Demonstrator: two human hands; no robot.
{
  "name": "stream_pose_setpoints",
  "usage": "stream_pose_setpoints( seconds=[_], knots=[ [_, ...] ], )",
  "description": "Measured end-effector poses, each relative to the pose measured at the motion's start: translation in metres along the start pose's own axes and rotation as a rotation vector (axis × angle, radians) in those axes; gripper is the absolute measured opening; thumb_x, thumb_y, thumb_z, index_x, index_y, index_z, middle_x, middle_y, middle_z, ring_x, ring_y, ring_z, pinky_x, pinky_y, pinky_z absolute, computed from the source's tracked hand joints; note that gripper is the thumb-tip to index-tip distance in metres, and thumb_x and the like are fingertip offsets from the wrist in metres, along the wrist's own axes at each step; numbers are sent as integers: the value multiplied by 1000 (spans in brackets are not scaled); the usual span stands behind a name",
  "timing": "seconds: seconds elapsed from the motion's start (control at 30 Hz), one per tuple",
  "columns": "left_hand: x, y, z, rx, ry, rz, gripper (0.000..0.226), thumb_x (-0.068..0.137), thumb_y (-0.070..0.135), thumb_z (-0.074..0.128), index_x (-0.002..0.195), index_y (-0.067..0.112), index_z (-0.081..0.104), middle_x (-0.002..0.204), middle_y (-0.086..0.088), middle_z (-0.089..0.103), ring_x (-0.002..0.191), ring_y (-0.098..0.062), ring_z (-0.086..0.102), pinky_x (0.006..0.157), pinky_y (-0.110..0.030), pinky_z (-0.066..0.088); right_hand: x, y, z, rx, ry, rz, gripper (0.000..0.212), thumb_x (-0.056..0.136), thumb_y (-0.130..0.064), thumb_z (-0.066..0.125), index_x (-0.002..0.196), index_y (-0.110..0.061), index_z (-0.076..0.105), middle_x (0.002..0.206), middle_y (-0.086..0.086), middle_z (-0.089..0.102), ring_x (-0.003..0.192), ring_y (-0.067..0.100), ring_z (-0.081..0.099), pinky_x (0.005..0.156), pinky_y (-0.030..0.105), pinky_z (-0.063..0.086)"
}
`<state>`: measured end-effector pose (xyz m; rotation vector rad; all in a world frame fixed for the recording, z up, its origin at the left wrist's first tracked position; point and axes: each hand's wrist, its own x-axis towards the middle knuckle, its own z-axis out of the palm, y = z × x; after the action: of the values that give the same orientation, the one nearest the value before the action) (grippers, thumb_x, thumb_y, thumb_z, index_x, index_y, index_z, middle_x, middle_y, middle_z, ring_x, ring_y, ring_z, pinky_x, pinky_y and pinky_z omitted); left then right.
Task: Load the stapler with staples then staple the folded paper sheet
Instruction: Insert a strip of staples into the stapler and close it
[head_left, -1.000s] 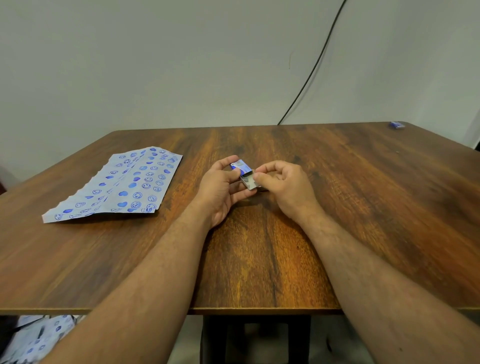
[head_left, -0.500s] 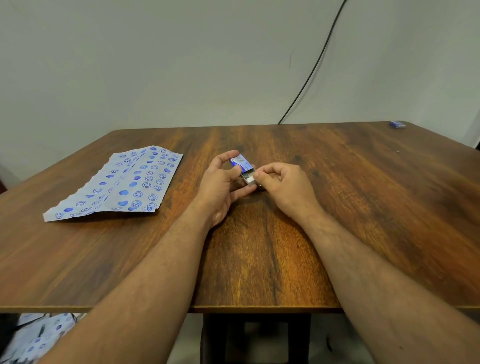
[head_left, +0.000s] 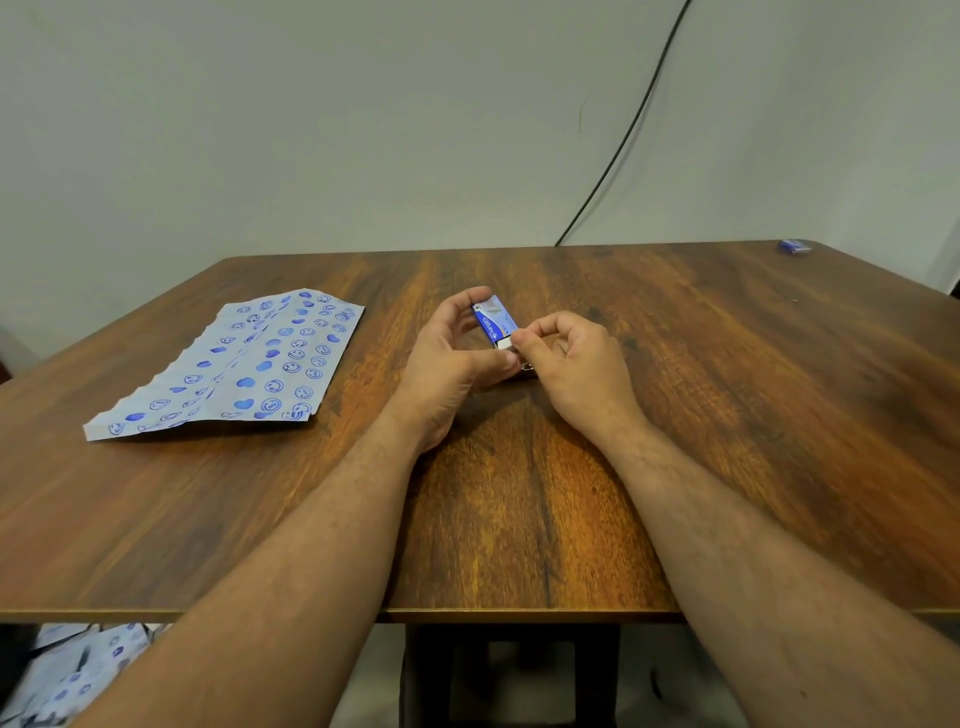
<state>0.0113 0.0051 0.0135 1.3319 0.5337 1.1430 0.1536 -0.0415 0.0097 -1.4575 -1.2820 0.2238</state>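
Staples box (head_left: 494, 322), small and blue, was held in the middle of the frame by the left hand (head_left: 451, 358). Its near end was pinched by the right hand (head_left: 571, 364). Folded paper sheet (head_left: 234, 364) was laid flat at the left on the table (head_left: 727, 415).

Both hands, left (head_left: 441, 358) and right (head_left: 571, 364), pinch a small blue staple box (head_left: 493, 319) above the table (head_left: 519, 493).

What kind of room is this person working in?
Probably a plain room at home: a bare wooden table against a blank wall, a loose black cable hanging down it.
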Motion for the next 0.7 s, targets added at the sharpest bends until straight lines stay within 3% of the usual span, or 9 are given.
stream_pose_setpoints(
  seconds=[0.13,0.23,0.33,0.4,0.5,0.6,0.7],
  knots=[
    [-1,2,1,54,17,30,68,78,-24,67,137,8,55,128,-11,63,88,-24,70,80,-33,62,0,0,-1,-15,-10,-5,21,87,-45,71,77,-27,68,72,-4,73,67,16,67,66,36,55],
    [-2,3,2,150,54,80,59,81,-17,69,134,6,58,125,-11,65,84,-13,71,73,-26,61,-1,1,-1,-25,-15,-8,25,84,-52,66,80,-27,68,73,-6,73,70,13,68,66,36,55],
    [4,-2,-2,403,241,185,54,80,5,80,130,17,63,115,-9,71,84,-8,70,81,-31,61,-2,-1,-4,-4,-7,-15,19,86,-34,53,77,-20,62,63,-9,62,61,5,56,60,31,44],
    [7,-3,-6,561,361,218,57,79,18,81,131,24,61,120,1,65,95,-11,67,91,-34,58,-3,-1,-4,53,-20,-11,13,77,-20,43,72,-18,54,55,-10,50,56,11,46,56,30,36],
    [8,-3,-9,693,430,144,62,79,33,81,134,29,54,120,9,63,104,-11,61,95,-32,52,-3,0,-4,42,-41,2,13,74,-11,36,70,-14,48,55,-10,46,58,18,46,57,33,36],
    [10,-6,-12,850,487,87,35,78,48,79,107,38,61,100,17,62,108,-11,61,103,-44,47,-3,-1,-4,-6,-51,13,26,84,-1,36,73,-19,53,62,-8,51,62,14,49,59,28,39],
    [12,-5,-12,885,516,-19,24,78,43,80,94,35,64,83,22,54,102,-11,61,104,-47,44,-2,-1,-5,-40,-58,27,32,92,3,38,87,-22,57,74,-8,54,67,6,49,55,13,35]
  ],
)
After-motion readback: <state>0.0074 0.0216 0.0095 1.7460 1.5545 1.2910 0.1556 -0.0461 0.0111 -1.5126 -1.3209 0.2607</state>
